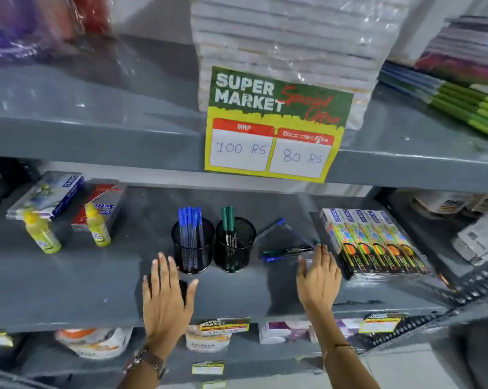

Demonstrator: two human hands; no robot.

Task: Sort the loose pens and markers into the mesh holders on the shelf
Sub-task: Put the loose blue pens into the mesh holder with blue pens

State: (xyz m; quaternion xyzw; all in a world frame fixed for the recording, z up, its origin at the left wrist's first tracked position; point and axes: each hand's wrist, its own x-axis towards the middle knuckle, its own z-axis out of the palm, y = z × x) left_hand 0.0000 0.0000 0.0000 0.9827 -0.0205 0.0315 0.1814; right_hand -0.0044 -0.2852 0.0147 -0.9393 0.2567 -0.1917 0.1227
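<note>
Two black mesh holders stand side by side on the grey middle shelf (68,290). The left holder (193,249) contains several blue-capped pens. The right holder (235,248) contains two green-capped markers. To their right lie loose pens: two clear ones with blue caps (276,227) forming a V, a green-capped marker (285,251) and a blue-capped pen (276,258). My right hand (318,276) is spread flat, its fingertips at the ends of the loose pens, holding nothing. My left hand (167,293) rests flat on the shelf just in front of the left holder, fingers apart.
Colourful pencil boxes (374,242) sit right beside my right hand. Two yellow glue bottles (40,234) and boxes stand at the left. A price sign (273,124) hangs from the upper shelf, under wrapped paper stacks. Packets fill the lower shelf.
</note>
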